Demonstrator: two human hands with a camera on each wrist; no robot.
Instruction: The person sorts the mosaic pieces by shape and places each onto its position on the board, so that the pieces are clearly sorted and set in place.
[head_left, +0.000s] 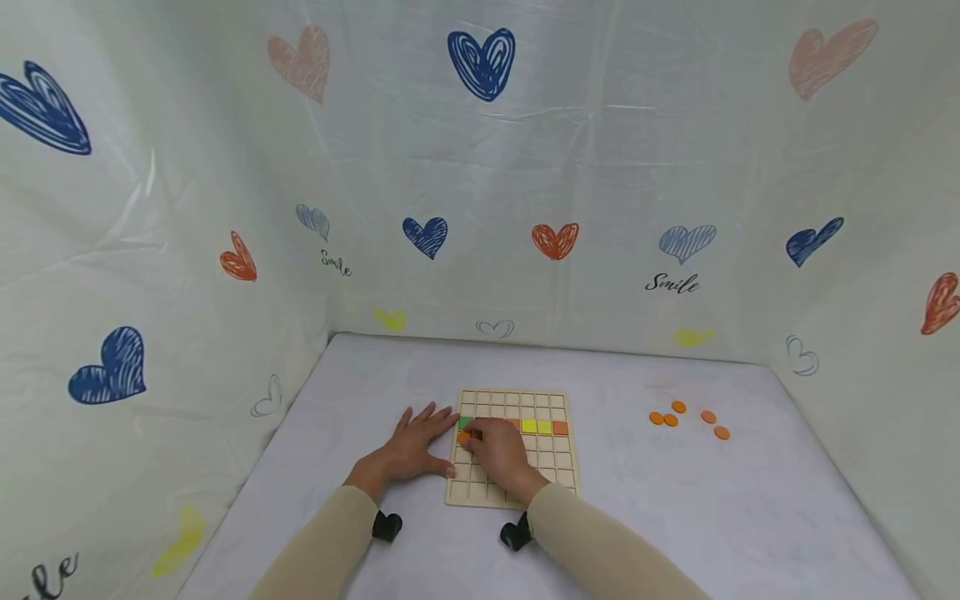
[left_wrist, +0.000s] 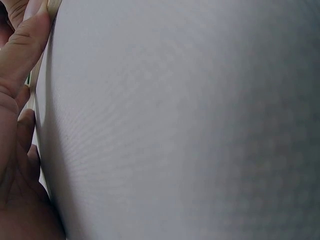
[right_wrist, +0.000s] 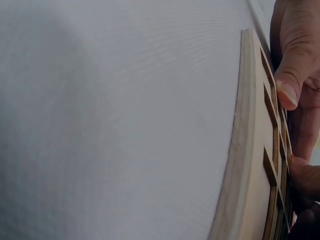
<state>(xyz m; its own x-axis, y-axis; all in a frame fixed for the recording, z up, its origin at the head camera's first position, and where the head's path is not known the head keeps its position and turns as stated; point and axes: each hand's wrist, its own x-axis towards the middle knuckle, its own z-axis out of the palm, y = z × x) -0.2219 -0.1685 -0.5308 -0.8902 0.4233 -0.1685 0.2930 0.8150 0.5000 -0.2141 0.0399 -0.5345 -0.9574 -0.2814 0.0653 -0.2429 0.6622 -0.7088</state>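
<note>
A wooden grid board (head_left: 480, 492) lies on the white table, with a row of coloured squares across it: green at the left, then yellow squares (head_left: 537, 426) and an orange one (head_left: 560, 427) at the right. My left hand (head_left: 408, 448) is spread beside the board, its fingertips and thumb against the left edge. Over the grid, my right hand (head_left: 501, 450) pinches a small orange disc (head_left: 463, 437) at the left column, just below the green square (head_left: 466, 422). Part of the coloured row is hidden behind that hand. In the right wrist view the board's edge (right_wrist: 235, 150) shows up close.
Several loose orange discs (head_left: 671, 420) lie on the table to the right of the board. Behind and at the sides hangs a white curtain (head_left: 555, 167) printed with hearts. The table's far edge meets it.
</note>
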